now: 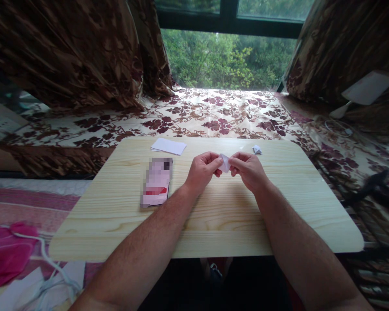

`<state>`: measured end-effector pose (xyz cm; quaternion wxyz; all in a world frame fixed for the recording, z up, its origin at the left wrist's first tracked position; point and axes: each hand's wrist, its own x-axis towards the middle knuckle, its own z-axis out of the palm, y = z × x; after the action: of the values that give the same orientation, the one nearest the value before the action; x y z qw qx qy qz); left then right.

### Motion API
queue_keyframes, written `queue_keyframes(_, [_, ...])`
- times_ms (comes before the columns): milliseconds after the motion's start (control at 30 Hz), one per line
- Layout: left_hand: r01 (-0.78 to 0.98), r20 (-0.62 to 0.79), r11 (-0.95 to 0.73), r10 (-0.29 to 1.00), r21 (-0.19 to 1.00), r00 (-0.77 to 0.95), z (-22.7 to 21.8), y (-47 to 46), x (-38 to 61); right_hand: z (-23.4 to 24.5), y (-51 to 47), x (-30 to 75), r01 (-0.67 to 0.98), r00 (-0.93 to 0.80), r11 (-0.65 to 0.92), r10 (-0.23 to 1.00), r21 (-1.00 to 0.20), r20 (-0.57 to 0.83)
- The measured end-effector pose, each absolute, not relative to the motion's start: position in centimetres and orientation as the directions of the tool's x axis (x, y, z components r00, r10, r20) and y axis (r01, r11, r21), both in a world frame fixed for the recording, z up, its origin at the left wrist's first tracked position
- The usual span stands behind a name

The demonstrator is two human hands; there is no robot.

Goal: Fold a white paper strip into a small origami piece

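Both hands meet above the middle of a pale wooden table (116, 224). My left hand (203, 169) and my right hand (249, 169) each pinch one side of a small folded piece of white paper (225, 162), held just above the tabletop. The fingers of both hands are curled closed around its edges.
A phone (157, 181) lies face up left of my hands. A small stack of white paper sheets (168, 146) sits at the far edge, and a tiny folded paper shape (257, 149) lies far right. Floral fabric (214, 112) and curtains (84, 52) surround the table; a pink cloth (6, 250) lies lower left.
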<state>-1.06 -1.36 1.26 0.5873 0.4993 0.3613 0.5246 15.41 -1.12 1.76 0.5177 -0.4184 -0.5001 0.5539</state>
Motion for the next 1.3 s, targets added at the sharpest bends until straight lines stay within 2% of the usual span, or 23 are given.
queue_keyframes(300, [-0.154,0.098,-0.079,0.987,0.985,0.123,1.1,-1.2,-1.1,1.8,-1.4,15.4,-0.021,-0.186,0.073,0.98,-0.997,0.076])
queue_keyframes(767, [-0.026,0.0,0.007,0.963,1.0,0.27,1.5,-1.2,-1.7,2.2,-1.8,15.3,0.204,-0.211,0.139,0.973,-0.969,0.096])
queue_keyframes(1000, [0.122,0.045,-0.084,0.956,0.989,0.289,1.6,-1.2,-2.1,2.0,-1.6,15.0,0.234,-0.157,0.126,0.984,-0.964,0.09])
queue_keyframes(1167, [0.137,0.072,-0.112,0.961,0.984,0.266,1.1,-1.2,-2.0,1.9,-1.5,15.0,0.226,-0.168,0.131,0.981,-0.965,0.094])
queue_keyframes(1300, [0.163,0.041,-0.09,0.959,0.983,0.281,1.0,-1.2,-2.0,2.0,-1.6,15.2,0.292,-0.197,0.16,0.975,-0.943,0.105])
